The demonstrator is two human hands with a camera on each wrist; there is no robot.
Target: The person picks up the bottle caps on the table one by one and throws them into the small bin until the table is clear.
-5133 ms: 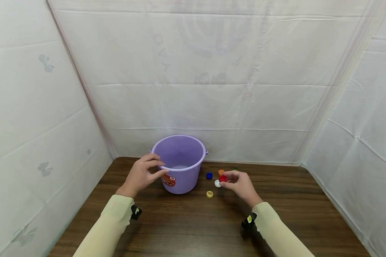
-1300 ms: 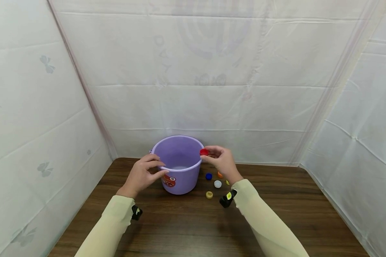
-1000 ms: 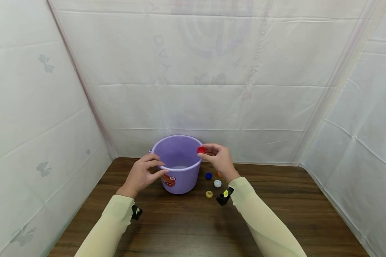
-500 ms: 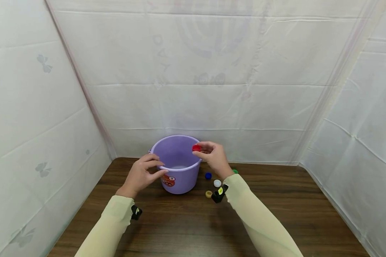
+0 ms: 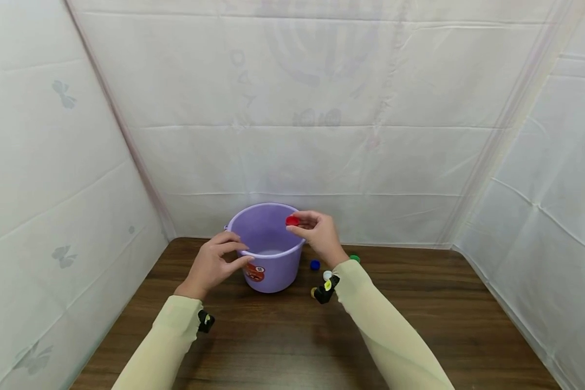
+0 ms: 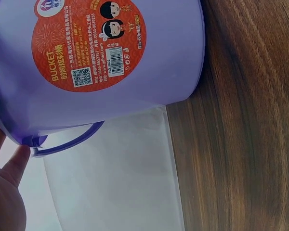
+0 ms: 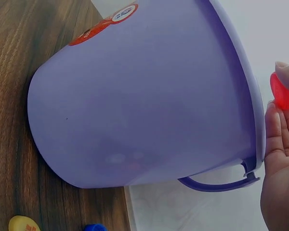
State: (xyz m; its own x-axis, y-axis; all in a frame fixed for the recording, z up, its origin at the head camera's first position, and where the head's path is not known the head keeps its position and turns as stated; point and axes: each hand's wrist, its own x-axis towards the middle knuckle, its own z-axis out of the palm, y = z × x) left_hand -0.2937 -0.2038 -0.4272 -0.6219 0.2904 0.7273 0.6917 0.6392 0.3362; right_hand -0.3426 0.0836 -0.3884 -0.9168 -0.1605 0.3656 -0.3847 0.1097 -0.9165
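A purple plastic bucket (image 5: 272, 273) with a red label stands upright on the wooden table. My left hand (image 5: 215, 264) grips its near left rim, thumb outside and fingers over the edge; the left wrist view has that thumb (image 6: 17, 163) by the handle's hinge. Between thumb and fingers, my right hand (image 5: 322, 235) pinches a red bottle cap (image 5: 292, 221), held over the bucket's right side just above the rim. In the right wrist view the red cap (image 7: 283, 94) is at the right edge, partly covered by the thumb. Only part of the bucket's floor shows.
Right of the bucket lie a blue cap (image 5: 314, 265), a white cap (image 5: 327, 275) and a green cap (image 5: 355, 258). A yellow cap (image 5: 313, 292) is half hidden behind the right wrist camera (image 5: 324, 292). White cloth walls (image 5: 292, 162) enclose the table (image 5: 273, 346).
My right hand has lifted the red cap from among the other caps and carried it left and up, over the bucket's rim. My left hand has stayed on the rim.
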